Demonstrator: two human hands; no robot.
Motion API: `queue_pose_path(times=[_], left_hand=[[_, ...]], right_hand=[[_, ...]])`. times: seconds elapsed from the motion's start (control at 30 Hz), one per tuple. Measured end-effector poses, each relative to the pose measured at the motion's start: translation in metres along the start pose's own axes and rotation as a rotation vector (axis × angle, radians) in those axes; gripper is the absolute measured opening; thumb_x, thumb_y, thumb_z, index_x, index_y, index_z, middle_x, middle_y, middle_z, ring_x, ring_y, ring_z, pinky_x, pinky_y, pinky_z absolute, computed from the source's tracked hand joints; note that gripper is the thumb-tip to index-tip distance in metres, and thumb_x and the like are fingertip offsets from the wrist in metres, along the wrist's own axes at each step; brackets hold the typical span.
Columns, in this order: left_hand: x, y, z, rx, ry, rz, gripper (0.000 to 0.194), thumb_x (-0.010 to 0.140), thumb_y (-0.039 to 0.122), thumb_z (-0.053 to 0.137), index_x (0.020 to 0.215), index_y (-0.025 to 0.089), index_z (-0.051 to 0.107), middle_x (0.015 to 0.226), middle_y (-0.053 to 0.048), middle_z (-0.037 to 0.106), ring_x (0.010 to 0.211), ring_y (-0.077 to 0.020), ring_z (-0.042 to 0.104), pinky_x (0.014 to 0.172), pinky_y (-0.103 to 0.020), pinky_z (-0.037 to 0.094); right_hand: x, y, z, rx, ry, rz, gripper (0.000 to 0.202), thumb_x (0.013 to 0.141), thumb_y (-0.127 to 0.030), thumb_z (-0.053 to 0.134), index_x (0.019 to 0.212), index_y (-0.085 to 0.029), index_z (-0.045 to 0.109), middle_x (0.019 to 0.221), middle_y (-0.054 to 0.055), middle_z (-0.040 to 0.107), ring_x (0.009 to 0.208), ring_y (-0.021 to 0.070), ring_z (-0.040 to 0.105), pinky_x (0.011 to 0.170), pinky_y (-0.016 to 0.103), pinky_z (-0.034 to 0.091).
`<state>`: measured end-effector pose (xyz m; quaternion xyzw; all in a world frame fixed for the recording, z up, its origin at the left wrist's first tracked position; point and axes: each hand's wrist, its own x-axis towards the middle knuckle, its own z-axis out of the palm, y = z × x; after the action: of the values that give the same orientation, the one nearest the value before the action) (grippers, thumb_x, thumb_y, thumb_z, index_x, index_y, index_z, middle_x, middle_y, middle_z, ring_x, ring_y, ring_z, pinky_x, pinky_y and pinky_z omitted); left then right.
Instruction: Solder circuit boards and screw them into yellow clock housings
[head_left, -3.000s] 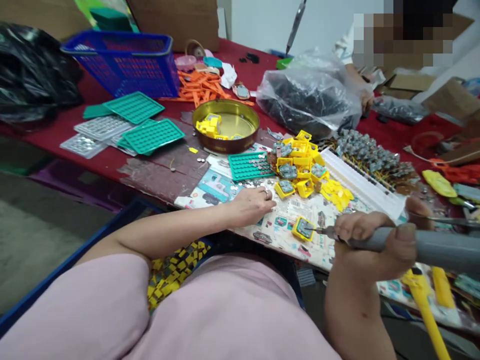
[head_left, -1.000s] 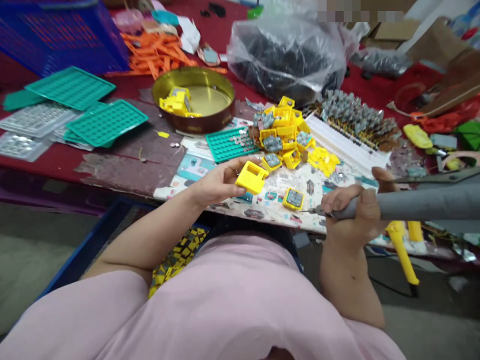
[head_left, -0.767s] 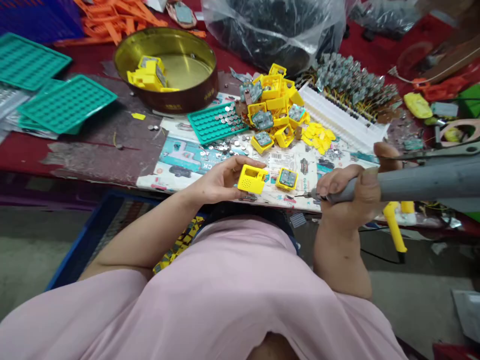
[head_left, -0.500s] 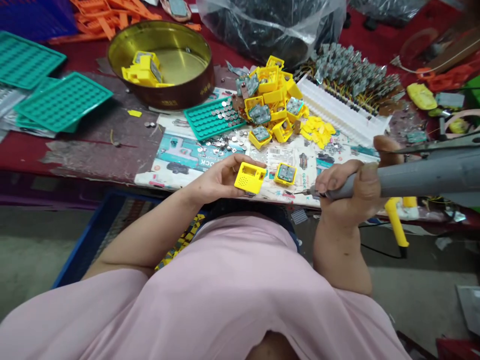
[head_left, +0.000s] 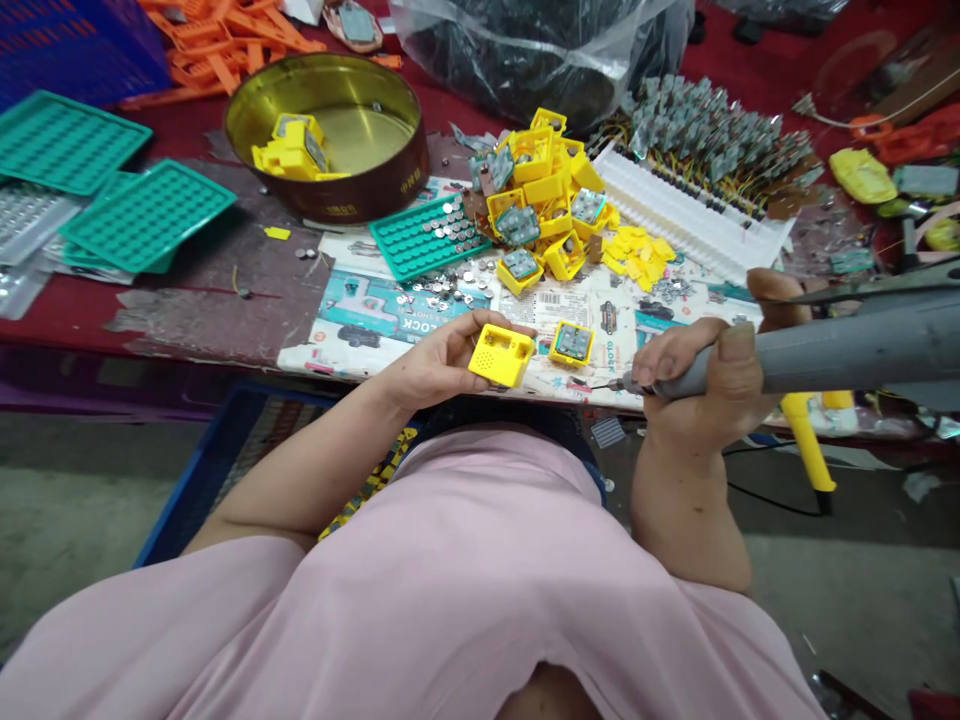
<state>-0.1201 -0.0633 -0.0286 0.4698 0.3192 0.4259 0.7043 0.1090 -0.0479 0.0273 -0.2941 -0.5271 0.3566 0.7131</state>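
My left hand [head_left: 442, 362] is closed on a small yellow plastic case [head_left: 501, 357], whose visible face has a patch of speaker holes and an open recess. Just right of it, a second yellow case [head_left: 571, 343] lies on the printed cardboard with a grey-green circuit board showing. My right hand [head_left: 701, 385] grips a grey electric screwdriver [head_left: 840, 345]. Its thin bit points left, low over the cardboard's front edge and apart from both cases. Beyond my hands lies a heap of yellow cases [head_left: 544, 195], several with boards inside, beside a pile of small yellow covers [head_left: 637, 257].
A round tin [head_left: 360, 205] with yellow cases stands at the back left. Button cells lie on and before a green tray [head_left: 405, 245]. A white foam strip [head_left: 690, 220] borders wired boards [head_left: 712, 135]. A yellow-handled tool [head_left: 808, 445] hangs off the front edge at right.
My left hand has tilted the yellow case slightly, so its recess shows differently. The screwdriver stays in nearly the same place. The whole view has shifted a little.
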Motion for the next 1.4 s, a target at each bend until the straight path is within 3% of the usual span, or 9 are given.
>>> queue_pose_path(times=[0.1,0.17,0.33,0.47,0.57,0.73,1.0,1.17,1.4], left_hand=[[0.002,0.002,-0.002,-0.016,0.01,-0.015,0.07,0.058,0.036,0.087,0.117,0.022,0.053,0.127,-0.011,0.066,0.106,-0.023,0.068,0.079,-0.027,0.055],[0.002,0.008,-0.003,0.169,0.007,-0.023,0.075,0.064,0.038,0.081,0.129,0.021,0.048,0.116,-0.009,0.068,0.094,-0.0186,0.068,0.075,-0.025,0.052],[0.0,0.027,0.007,1.291,0.207,0.099,0.064,0.073,0.041,0.067,0.129,0.013,0.055,0.112,-0.014,0.067,0.101,-0.0278,0.062,0.083,-0.037,0.05],[0.002,0.032,0.023,1.771,0.112,0.122,0.053,0.083,0.045,0.058,0.124,0.012,0.063,0.112,-0.018,0.068,0.11,-0.0377,0.058,0.09,-0.049,0.045],[0.006,0.024,0.025,1.787,0.057,0.15,0.066,0.087,0.047,0.059,0.143,0.014,0.051,0.117,-0.017,0.067,0.112,-0.037,0.058,0.094,-0.048,0.042],[0.002,0.002,0.011,1.652,0.147,0.162,0.085,0.083,0.052,0.067,0.151,0.012,0.039,0.118,-0.017,0.068,0.115,-0.0358,0.057,0.099,-0.046,0.041],[-0.008,-0.013,0.004,1.557,0.194,0.236,0.079,0.085,0.047,0.063,0.15,0.011,0.037,0.126,-0.016,0.066,0.116,-0.0338,0.056,0.1,-0.046,0.041],[-0.001,-0.014,0.016,1.57,0.198,0.345,0.074,0.087,0.05,0.06,0.148,0.01,0.043,0.132,-0.017,0.062,0.119,-0.0328,0.055,0.099,-0.045,0.041],[0.007,-0.012,0.028,1.627,0.088,0.334,0.048,0.092,0.035,0.059,0.138,0.021,0.058,0.122,-0.014,0.067,0.111,-0.0323,0.059,0.089,-0.045,0.046]], right_hand=[[-0.001,0.001,0.0,-0.051,0.022,-0.013,0.028,0.084,-0.038,0.068,0.111,-0.031,0.061,0.046,-0.012,0.044,0.03,0.0092,0.037,0.033,0.024,0.034],[-0.002,0.001,-0.001,-0.063,0.02,-0.014,0.027,0.085,-0.038,0.068,0.111,-0.032,0.062,0.046,-0.011,0.043,0.031,0.0097,0.037,0.033,0.025,0.033],[0.001,0.003,-0.004,-0.02,-0.01,-0.036,0.025,0.086,-0.034,0.069,0.111,-0.031,0.065,0.048,-0.011,0.044,0.032,0.0082,0.04,0.034,0.023,0.036],[0.012,0.006,-0.016,-0.089,0.052,-0.076,0.028,0.082,-0.032,0.073,0.108,-0.025,0.067,0.046,-0.011,0.048,0.033,0.0074,0.043,0.035,0.021,0.039],[0.024,0.008,-0.029,-0.165,0.105,-0.139,0.026,0.081,-0.03,0.075,0.106,-0.025,0.07,0.049,-0.01,0.054,0.035,0.0074,0.046,0.037,0.02,0.041],[0.035,0.006,-0.054,-0.254,0.099,-0.15,0.012,0.079,-0.033,0.077,0.089,-0.03,0.074,0.071,-0.005,0.068,0.053,0.0097,0.06,0.051,0.025,0.047],[0.039,0.024,-0.101,-0.605,0.194,-0.35,0.022,0.092,-0.041,0.062,0.113,-0.035,0.062,0.111,0.003,0.07,0.09,0.0216,0.071,0.074,0.043,0.053],[0.046,0.046,-0.141,-0.735,0.205,-0.677,0.056,0.092,-0.057,0.054,0.143,-0.042,0.038,0.137,0.005,0.059,0.109,0.0253,0.067,0.09,0.052,0.055],[0.041,0.036,-0.163,-0.817,0.097,-0.678,0.059,0.088,-0.058,0.057,0.144,-0.049,0.041,0.147,-0.002,0.053,0.144,0.0325,0.042,0.11,0.058,0.039]])
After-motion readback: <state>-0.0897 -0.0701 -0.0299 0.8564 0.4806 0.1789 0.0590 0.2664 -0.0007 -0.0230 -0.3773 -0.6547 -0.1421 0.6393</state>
